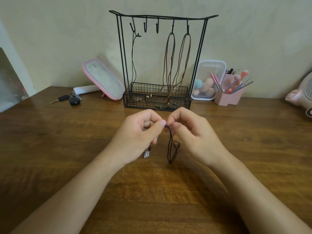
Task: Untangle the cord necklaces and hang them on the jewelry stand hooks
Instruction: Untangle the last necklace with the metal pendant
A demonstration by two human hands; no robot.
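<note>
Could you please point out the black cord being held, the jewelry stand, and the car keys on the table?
black cord (pixel 169 146), head view, on the strand hanging below the fingertips.
jewelry stand (pixel 162 16), head view, on the top bar above the hooks.
car keys (pixel 74 100), head view, on the black fob.

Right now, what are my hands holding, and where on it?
Both hands, left and right, pinch the dark cord necklace at its top; the loops hang below.
</note>
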